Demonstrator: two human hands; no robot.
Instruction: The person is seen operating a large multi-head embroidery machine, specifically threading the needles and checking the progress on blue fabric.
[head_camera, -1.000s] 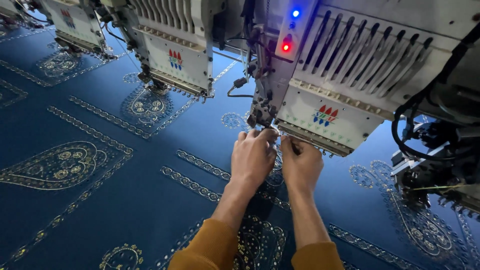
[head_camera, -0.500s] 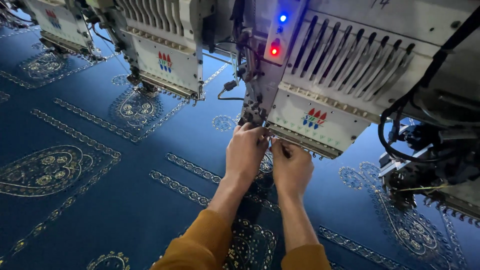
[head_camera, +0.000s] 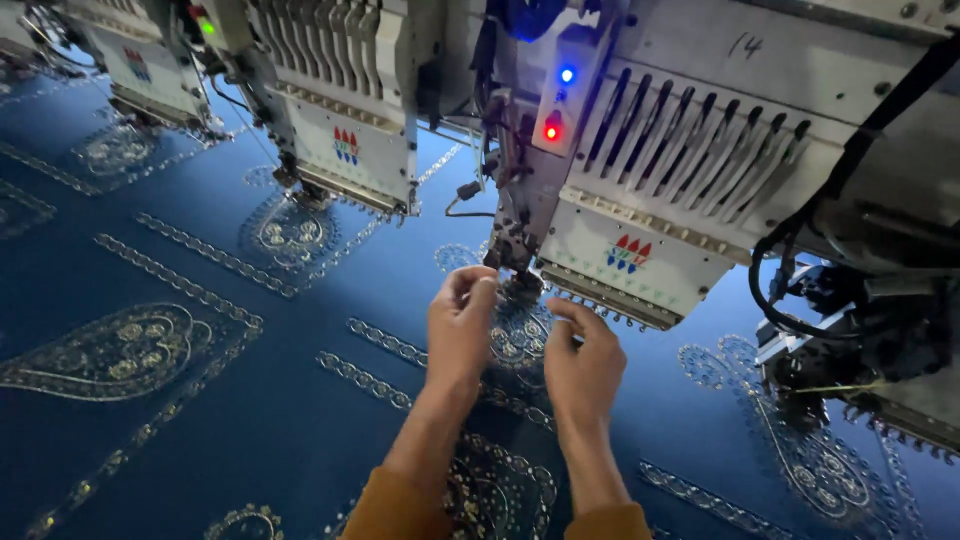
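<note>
My left hand (head_camera: 462, 335) is raised just under the needle end of the middle embroidery head (head_camera: 640, 250), its thumb and forefinger pinched together beside the needle bar (head_camera: 512, 262). My right hand (head_camera: 585, 362) hovers a little lower to the right, fingers curled and pinched below the head's lower edge. Whatever either hand pinches is too fine to see. Both hands are over the dark blue fabric (head_camera: 300, 420) with gold and silver embroidered motifs. Mustard sleeves show at the bottom edge.
A second embroidery head (head_camera: 345, 150) stands to the left and a third (head_camera: 140, 70) further back left. Black cables and metal parts (head_camera: 850, 330) hang at the right. A red lamp (head_camera: 551, 131) and a blue lamp (head_camera: 567, 75) glow on the middle head.
Both hands have dropped slightly away from the head's underside and moved a little apart. The view has shifted, so the machine heads sit further right and higher.
</note>
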